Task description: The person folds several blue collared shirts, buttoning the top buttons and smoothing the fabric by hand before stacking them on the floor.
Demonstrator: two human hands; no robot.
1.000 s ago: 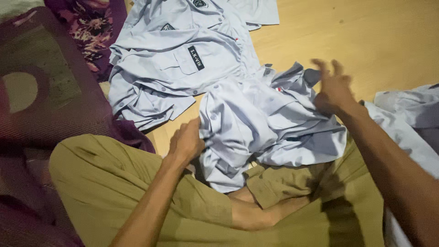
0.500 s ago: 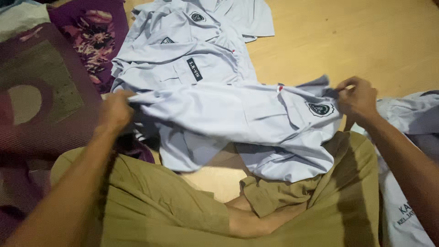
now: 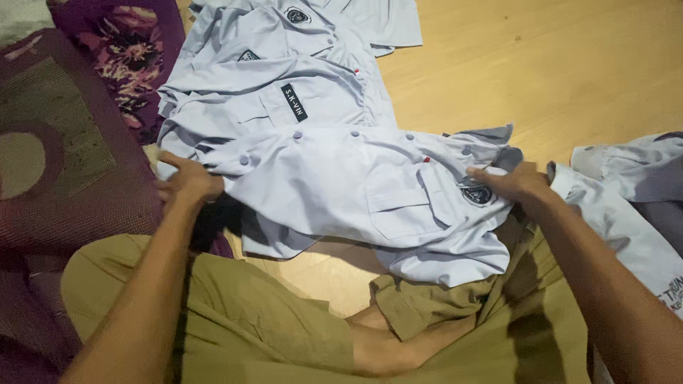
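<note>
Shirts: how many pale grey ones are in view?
At least 4: one held between both hands, one with a black tag behind it, one at the top edge, one at the right. Layers may hide more.

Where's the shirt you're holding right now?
In the head view, the pale grey shirt is stretched across centre frame between the left hand and right hand, just below the shirt pile.

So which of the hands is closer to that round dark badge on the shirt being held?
The right. The right hand grips the pale blue shirt right beside the round badge, fingers touching it. The left hand holds the shirt's opposite end, far from it.
</note>
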